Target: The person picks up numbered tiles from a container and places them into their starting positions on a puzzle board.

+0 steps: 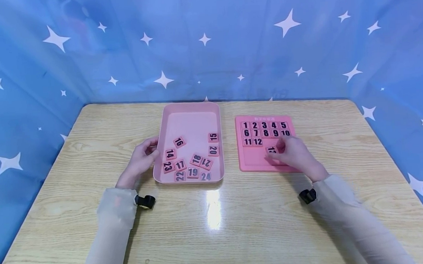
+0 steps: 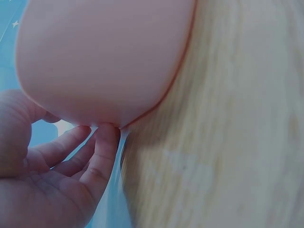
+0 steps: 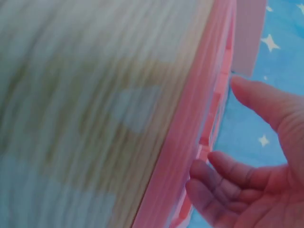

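My left hand (image 1: 141, 157) holds the left wall of a pink tray (image 1: 167, 120). In the left wrist view its fingertips (image 2: 107, 135) press the tray's outer wall, the thumb partly hidden at the rim. Over the lower right of a pink number puzzle board (image 1: 250, 162) is my right hand (image 1: 293, 153). Its thumb lies beside a tile marked 13 (image 1: 271, 150), near or touching it. The right wrist view shows a gap between thumb and fingers, with no tile visible there. Tiles 1 to 12 sit in ordered rows on the board, 10 (image 1: 285, 133) partly covered.
Several loose number tiles lie in the tray at various angles, such as 16 (image 1: 179, 141), 20 (image 1: 213, 150) and 19 (image 1: 193, 172). Tray and board stand side by side on a wooden table (image 1: 181, 237). Behind hangs a blue star-patterned curtain (image 1: 207, 60).
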Tool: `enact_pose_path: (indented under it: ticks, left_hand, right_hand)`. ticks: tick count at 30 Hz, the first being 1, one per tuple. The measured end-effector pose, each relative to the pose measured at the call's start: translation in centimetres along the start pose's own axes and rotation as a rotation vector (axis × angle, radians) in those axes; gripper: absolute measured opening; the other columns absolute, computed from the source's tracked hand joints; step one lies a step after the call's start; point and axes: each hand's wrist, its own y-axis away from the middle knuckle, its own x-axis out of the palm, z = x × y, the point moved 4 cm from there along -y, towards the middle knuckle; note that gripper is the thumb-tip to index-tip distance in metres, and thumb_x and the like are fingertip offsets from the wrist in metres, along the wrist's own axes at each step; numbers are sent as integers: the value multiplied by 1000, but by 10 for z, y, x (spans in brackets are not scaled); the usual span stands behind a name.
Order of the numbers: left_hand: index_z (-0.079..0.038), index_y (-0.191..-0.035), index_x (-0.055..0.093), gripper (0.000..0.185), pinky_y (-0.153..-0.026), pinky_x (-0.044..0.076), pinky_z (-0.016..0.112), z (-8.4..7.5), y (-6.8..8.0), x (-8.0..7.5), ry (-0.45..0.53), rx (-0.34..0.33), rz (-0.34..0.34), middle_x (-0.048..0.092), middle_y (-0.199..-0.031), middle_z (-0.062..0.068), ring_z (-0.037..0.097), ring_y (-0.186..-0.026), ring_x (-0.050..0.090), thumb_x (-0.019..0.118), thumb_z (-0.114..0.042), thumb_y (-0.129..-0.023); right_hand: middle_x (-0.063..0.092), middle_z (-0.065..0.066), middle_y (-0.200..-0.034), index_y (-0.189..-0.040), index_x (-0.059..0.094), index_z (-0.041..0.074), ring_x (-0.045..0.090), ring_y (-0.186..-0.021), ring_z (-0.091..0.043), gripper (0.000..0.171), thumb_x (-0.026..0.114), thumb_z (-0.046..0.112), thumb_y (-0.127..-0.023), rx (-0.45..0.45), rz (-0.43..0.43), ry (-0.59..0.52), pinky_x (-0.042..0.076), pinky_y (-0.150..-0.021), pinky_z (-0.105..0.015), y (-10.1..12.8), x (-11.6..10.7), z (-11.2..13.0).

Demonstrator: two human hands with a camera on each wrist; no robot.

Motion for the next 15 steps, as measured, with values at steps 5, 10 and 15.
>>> enact_pose_path:
  ticks: [5, 10, 15]
  left_hand:
    - [14, -131, 42, 43, -74, 44, 14, -1, 0, 0, 1, -4, 8, 50, -122, 31, 35, -102, 50, 46, 6, -89]
    - [12, -133, 41, 44, -76, 43, 15, 0, 0, -1, 2, -11, 9, 49, -124, 30, 35, -104, 49, 46, 6, -89]
    - [13, -133, 40, 45, -76, 43, 14, -1, 1, -1, 11, -12, 16, 49, -124, 30, 35, -105, 49, 45, 6, -89]
  right_hand:
    - [54, -6, -65, -76, 55, 1, 45, -57, -19, 29, 74, 23, -77, 43, -2, 44, 39, -55, -30, -1, 1, 2]
    - [61, -11, -74, -80, 62, -2, 53, -65, -22, 19, 72, 13, -78, 3, 2, 25, 47, -62, -36, -3, 2, 0]
    - [65, -18, -85, -95, 65, -8, 60, -78, -29, 22, 70, 8, -81, -21, -13, 11, 51, -72, -44, -6, 1, -3]
